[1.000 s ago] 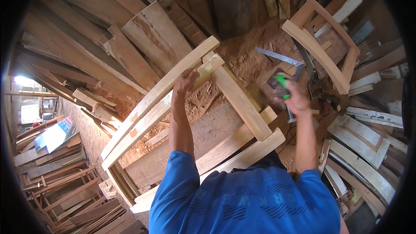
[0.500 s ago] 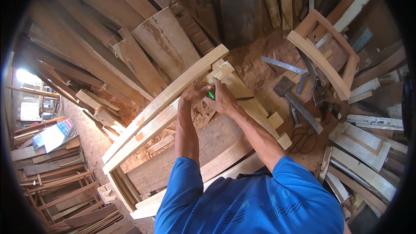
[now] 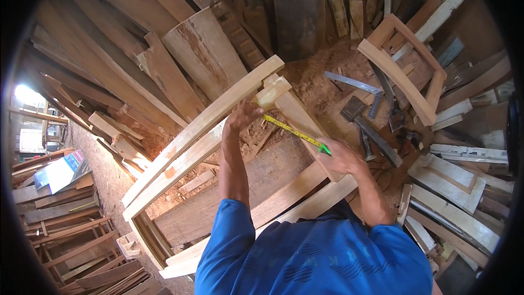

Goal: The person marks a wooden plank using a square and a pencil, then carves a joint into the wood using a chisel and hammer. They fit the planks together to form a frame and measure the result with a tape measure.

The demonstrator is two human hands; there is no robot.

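Observation:
A yellow tape measure (image 3: 292, 131) is stretched between my hands, across the right end of a pale wooden frame (image 3: 207, 141). My left hand (image 3: 245, 116) is closed on the free end of the blade, by the inner edge of the frame's far rail. The green case sits in my right hand (image 3: 345, 159), whose fingers wrap round it near the frame's near right corner. Alongside the blade runs the short end rail (image 3: 299, 110) of the frame. The blade's hook is hidden by my left fingers.
To the right lie a metal square (image 3: 355, 83), a hammer (image 3: 372, 131) and a black-and-red power tool (image 3: 406, 136) with a cord. A smaller wooden frame (image 3: 426, 101) leans beyond them. Planks (image 3: 206, 49) stand stacked at the back; more timber (image 3: 76, 240) fills the left.
My right hand has moved away from my left, toward me and to the right, drawing out the yellow blade. My left hand stays near the far rail. A pencil-like dark stick by my right hand no longer shows.

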